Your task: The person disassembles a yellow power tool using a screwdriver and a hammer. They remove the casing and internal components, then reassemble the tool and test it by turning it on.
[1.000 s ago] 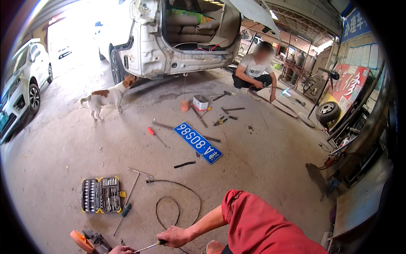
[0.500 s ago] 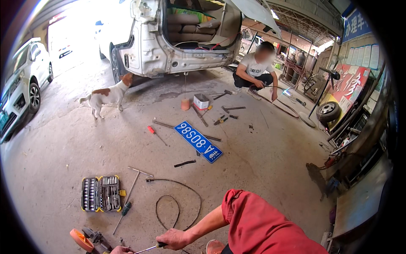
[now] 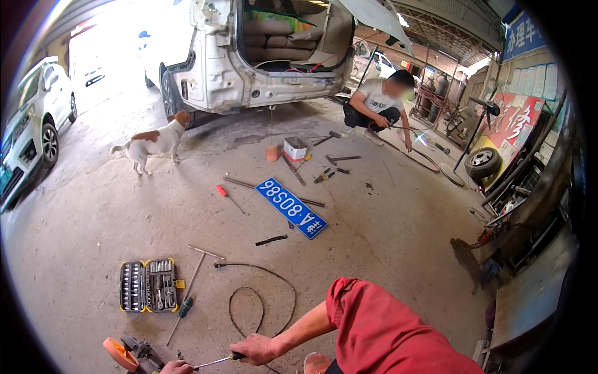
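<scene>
Screwdriver: one, dark handle, lower edge of the frame, left of centre. Right hand: closed round the handle. Left hand: by the shaft's far end, cut off below; grip cannot be told. Cable: looped, above. Socket set: case open, lower left. Plate: blue, centre.

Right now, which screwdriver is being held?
The screwdriver in the right hand, pointing toward the left hand; the red-handled screwdriver and dark-green-handled one lie on the floor.
</scene>
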Available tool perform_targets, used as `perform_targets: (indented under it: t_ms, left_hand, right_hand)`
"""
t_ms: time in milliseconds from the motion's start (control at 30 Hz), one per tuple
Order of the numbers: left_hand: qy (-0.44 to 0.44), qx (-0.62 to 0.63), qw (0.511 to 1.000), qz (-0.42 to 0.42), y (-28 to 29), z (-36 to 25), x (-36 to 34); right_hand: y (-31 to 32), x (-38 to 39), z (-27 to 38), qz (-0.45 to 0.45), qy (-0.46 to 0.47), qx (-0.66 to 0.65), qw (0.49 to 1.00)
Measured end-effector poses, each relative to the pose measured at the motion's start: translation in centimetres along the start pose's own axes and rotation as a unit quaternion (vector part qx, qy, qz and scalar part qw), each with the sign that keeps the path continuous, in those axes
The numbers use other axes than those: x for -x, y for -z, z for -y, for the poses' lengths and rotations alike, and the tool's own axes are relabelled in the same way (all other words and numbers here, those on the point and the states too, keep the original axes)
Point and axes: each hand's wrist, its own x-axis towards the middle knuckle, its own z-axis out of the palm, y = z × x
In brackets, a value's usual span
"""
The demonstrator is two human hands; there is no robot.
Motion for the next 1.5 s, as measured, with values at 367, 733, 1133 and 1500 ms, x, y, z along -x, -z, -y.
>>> perform_targets:
  t_ms: [367,733,1133,1500]
  left_hand:
    - [0.036,-0.004,0.999,0.010,-0.5,-0.3,1.0]
    - [0.000,0.012,1.000,-0.007,-0.8,-0.8,0.4]
    - [-0.051,0.058,0.996,-0.046,-1.9,-1.4,-0.5]
    - [-0.024,0.101,0.995,0.005,0.3,0.4,-2.1]
  right_hand:
    - [-1.0,0.4,-0.3,-0.027,0.035,-0.010,0.999]
    - [-0.4,0.8,0.1,-0.002,-0.012,-0.048,0.999]
    - [-0.2,1.0,-1.2,-0.010,-0.009,-0.055,0.998]
    - [-0.4,0.8,-0.7,-0.029,0.015,-0.101,0.994]
